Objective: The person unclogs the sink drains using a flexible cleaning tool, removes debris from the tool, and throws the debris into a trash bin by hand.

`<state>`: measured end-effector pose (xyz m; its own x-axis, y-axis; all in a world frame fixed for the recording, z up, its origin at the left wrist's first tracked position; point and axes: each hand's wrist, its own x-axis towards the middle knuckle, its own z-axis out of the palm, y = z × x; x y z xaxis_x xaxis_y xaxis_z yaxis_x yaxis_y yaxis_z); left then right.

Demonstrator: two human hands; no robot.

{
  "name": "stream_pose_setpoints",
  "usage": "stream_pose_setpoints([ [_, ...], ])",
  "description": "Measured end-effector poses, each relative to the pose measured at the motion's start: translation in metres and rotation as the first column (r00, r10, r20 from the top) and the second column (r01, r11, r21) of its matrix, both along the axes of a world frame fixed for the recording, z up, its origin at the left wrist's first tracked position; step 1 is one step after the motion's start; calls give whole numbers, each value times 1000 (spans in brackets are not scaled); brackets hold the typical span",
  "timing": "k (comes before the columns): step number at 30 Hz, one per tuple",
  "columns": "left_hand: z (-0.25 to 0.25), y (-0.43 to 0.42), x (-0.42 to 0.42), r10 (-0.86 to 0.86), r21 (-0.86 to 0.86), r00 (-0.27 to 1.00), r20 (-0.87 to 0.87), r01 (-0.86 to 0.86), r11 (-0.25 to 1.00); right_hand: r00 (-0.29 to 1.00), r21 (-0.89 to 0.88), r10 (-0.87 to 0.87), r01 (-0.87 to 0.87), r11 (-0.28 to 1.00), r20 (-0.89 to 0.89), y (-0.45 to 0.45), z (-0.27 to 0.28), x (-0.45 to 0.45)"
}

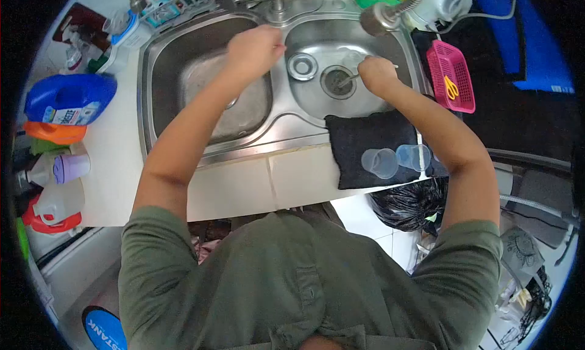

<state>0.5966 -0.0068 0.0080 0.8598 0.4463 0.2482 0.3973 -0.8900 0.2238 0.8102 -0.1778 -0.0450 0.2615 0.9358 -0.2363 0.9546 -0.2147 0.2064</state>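
Observation:
My right hand (378, 76) is closed around a thin, stick-like utensil (348, 81) above the right basin (323, 36). One end of it points at the drain (338, 82); its exact kind is unclear. My left hand (255, 50) is curled closed over the divider side of the left basin (198, 51), and whatever it may hold is hidden. A round, shiny dish-like piece (303, 67) lies in the right basin, left of the drain. Something clear (352, 57) shows faintly near my right hand.
Two clear plastic cups (379, 163) lie on a black cloth (359, 137) at the counter's front edge. A pink basket (451, 76) with yellow scissors (451, 87) stands right. A blue detergent jug (70, 99) is left. A metal spout (379, 20) overhangs the right basin.

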Motion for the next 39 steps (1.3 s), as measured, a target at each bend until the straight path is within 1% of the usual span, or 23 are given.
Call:
stream_pose_setpoints([
  [2, 4, 12, -42, 45, -57, 997, 67, -41, 998, 998, -21, 55, -54, 998, 22, 7, -7, -9],
  [4, 0, 21, -83, 158, -108, 984, 81, -149, 983, 993, -37, 108, -106, 994, 48, 14, -15, -14],
  [5, 0, 23, -100, 168, -113, 983, 77, -159, 981, 988, -47, 119, -114, 992, 99, 17, -21, -16],
  [6, 1, 24, -116, 241, -157, 970, 23, -235, 959, 980, -55, 129, -122, 991, 150, 21, -25, -16],
  [7, 2, 25, -130, 309, -195, 950, -34, -310, 931, 979, -59, 138, -130, 990, 149, 26, -27, -15],
  [8, 1, 24, -142, 316, -201, 948, -37, -317, 927, 976, -47, 155, -149, 988, 151, 29, -29, -14],
  [10, -2, 27, -162, 401, -243, 913, -70, -406, 881, 972, -36, 178, -175, 984, 154, 34, -27, -16],
  [12, -11, 31, -179, 410, -237, 910, -63, -413, 879, 963, -54, 260, -256, 965, 78, 31, -24, -21],
  [13, -14, 34, -184, 413, -219, 910, -46, -412, 884, 961, -58, 266, -262, 963, 80, 31, -24, -22],
  [15, -18, 34, -190, 432, -239, 900, -64, -434, 869, 979, -35, 170, -167, 985, 116, 30, -25, -22],
  [16, -18, 35, -191, 446, -252, 892, -80, -451, 856, 978, -38, 173, -170, 985, 118, 31, -27, -19],
  [18, -19, 36, -192, 450, -259, 889, -81, -455, 852, 988, -47, 79, -74, 996, 129, 33, -29, -14],
  [21, -23, 38, -194, 444, -268, 892, -84, -449, 852, 992, -92, 40, -29, 995, 121, 32, -26, -17],
  [23, -23, 40, -193, 435, -268, 897, -77, -439, 857, 992, -85, 31, -21, 996, 121, 32, -28, -15],
  [25, -20, 40, -191, 453, -287, 885, -107, -464, 838, 993, -77, 21, -12, 997, 120, 30, -29, -12],
  [27, -21, 43, -190, 450, -280, 887, -106, -461, 842, 996, -87, -3, 11, 996, 91, 30, -29, -11],
  [32, -24, 45, -189, 445, -271, 890, -102, -455, 848, 995, -77, 1, 7, 997, 101, 29, -24, -7],
  [34, -24, 45, -187, 456, -271, 879, -139, -477, 836, 996, -57, 8, -2, 998, 91, 29, -22, -10],
  [36, -27, 46, -187, 449, -269, 884, -126, -467, 842, 991, -16, 30, -29, 999, 127, 28, -26, -16],
  [37, -28, 47, -187, 442, -268, 890, -114, -456, 849, 992, -18, 31, -29, 999, 126, 26, -30, -16],
  [39, -30, 49, -186, 445, -247, 890, -104, -456, 855, 991, -28, 87, -85, 996, 101, 23, -42, -16],
])
